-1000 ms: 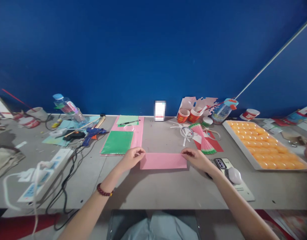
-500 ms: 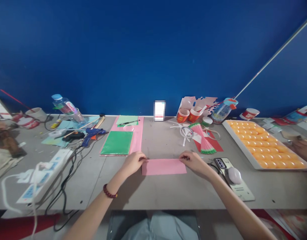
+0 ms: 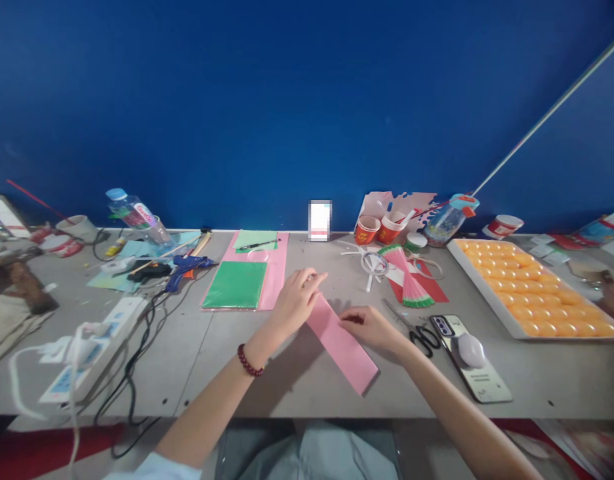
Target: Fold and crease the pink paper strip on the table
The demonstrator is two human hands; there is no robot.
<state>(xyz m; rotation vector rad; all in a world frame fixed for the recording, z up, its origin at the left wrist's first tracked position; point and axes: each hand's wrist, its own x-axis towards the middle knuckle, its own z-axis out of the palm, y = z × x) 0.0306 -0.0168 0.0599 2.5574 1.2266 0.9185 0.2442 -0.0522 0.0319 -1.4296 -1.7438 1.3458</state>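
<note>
**Strip turned from crosswise to diagonal since the earlier frames**

Right hand: thumb and fingertips pinch the strip's right long edge. Left hand: positioned at the strip's far end, forefinger extended; whether it clamps the paper cannot be told. Strip location: over the table, in front of the person, near end angled right. Scissors: right of the right hand, beside the phone. Green packet: left of the left hand.

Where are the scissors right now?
In the head view, the scissors lie on the table, right of centre, between the person's right hand and the phone.
</note>
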